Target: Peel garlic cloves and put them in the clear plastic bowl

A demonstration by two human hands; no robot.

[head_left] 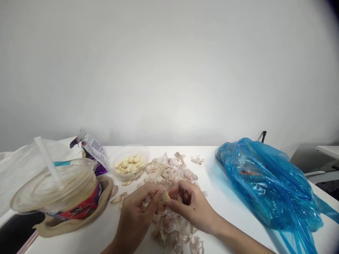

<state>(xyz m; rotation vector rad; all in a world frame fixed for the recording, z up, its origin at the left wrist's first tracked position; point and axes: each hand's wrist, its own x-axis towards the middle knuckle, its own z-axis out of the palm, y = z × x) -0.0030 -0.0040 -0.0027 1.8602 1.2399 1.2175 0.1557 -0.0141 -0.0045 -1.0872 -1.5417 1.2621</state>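
My left hand [137, 211] and my right hand [194, 208] meet low in the middle of the view, both pinched on one garlic clove [165, 197] held between their fingertips. Under and behind the hands lies a heap of papery garlic skins [169, 171]. A clear plastic bowl [119, 155] with several peeled cloves [130, 163] stands just behind and left of the hands. Something dark shows inside my right palm; I cannot make out what it is.
A lidded plastic cup with a straw [60, 187] stands at the near left on a brown holder. A purple snack packet [91, 148] lies behind it. A crumpled blue plastic bag [267, 180] fills the right side of the white table [227, 204].
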